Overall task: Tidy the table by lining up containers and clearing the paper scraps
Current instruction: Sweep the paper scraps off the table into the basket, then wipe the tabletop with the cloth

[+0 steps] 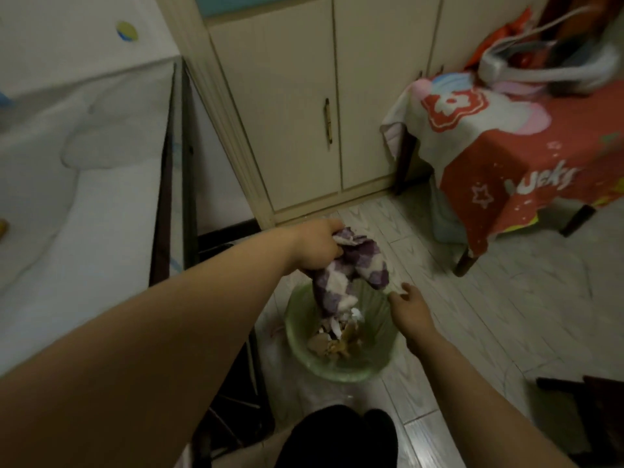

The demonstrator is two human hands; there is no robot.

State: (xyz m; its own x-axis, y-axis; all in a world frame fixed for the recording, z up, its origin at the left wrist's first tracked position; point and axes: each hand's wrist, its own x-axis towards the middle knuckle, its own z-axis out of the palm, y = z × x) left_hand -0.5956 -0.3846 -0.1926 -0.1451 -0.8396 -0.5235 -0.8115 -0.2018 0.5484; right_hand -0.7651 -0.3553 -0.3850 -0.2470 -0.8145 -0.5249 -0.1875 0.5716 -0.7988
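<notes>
Head view: left hand [315, 248] grips cloth [351, 268] over bin [341, 373]; right hand [410, 307] seemingly pinches it.

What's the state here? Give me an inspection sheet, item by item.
Surface: pale plank floor; white table at left.
Job's things: purple-and-white cloth held over green bin; paper scraps inside the bin.
Clutter: a scrap on the floor beside the bin.
Hands: left hand grips the cloth's top; right hand pinches its lower end.
Cables: nothing seen.
Surroundings: cream cabinet; stool under red printed cloth.
</notes>
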